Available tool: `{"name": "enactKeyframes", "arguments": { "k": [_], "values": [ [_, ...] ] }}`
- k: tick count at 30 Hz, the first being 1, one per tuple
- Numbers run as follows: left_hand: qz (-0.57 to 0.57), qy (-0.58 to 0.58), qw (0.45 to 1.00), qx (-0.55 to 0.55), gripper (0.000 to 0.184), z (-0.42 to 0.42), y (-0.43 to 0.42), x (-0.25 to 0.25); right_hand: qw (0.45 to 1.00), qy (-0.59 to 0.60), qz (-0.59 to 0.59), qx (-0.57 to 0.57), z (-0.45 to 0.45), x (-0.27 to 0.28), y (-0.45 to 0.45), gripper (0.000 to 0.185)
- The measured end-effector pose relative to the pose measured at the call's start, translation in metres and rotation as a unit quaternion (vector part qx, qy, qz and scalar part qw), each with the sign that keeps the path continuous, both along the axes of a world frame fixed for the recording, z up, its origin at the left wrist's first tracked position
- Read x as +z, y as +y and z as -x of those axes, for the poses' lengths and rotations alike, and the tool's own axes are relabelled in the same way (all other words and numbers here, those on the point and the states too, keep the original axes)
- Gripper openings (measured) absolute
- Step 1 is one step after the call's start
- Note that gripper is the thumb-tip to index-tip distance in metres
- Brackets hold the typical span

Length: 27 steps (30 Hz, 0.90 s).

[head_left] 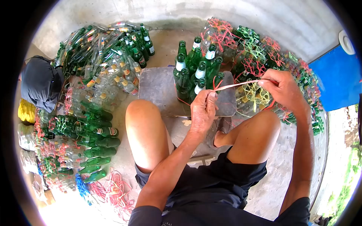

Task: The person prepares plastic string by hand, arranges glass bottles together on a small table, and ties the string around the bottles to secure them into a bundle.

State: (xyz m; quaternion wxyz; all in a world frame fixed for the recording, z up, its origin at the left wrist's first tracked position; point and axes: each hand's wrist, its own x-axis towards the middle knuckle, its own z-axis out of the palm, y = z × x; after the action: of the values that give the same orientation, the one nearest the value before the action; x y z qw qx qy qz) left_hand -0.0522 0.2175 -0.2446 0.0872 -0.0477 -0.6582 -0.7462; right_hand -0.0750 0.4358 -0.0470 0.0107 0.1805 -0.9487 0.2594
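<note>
Several green glass bottles point(183, 84) stand upright in a tight cluster on a low dark bench point(156, 90) between my knees. Red twine runs around the cluster near its base and up by the front right bottle. My left hand point(203, 109) is closed in a pinch on the pinkish plastic twine point(237, 85), just in front of the bottles. Out to the right, my right hand point(281, 88) pinches the same twine, which stretches nearly straight between both hands.
Loose bottles point(90, 41) lie piled at back left. Bundled bottles point(94, 139) lie stacked on the left, and netted bundles point(256, 52) line the right wall. Red twine point(115, 192) is heaped on the floor at lower left. A blue panel point(335, 79) stands at right.
</note>
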Motion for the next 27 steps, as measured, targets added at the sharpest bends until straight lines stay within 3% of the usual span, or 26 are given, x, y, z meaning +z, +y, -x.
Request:
{"name": "enactKeyframes", "arguments": {
  "k": [7, 18, 27],
  "values": [
    [-0.103, -0.039, 0.993, -0.051, 0.025, 0.000, -0.011, 0.002, 0.999, -0.023, -0.037, -0.014, 0.015, 0.030, 0.030, 0.018],
    [-0.179, -0.101, 0.978, -0.045, 0.025, 0.000, -0.020, 0.004, 0.993, -0.067, -0.084, -0.050, 0.019, 0.061, 0.079, 0.021],
    [-0.195, -0.096, 0.975, -0.036, 0.027, -0.002, -0.020, 0.006, 0.994, -0.058, 0.003, -0.090, 0.002, 0.091, 0.080, 0.026]
  ]
}}
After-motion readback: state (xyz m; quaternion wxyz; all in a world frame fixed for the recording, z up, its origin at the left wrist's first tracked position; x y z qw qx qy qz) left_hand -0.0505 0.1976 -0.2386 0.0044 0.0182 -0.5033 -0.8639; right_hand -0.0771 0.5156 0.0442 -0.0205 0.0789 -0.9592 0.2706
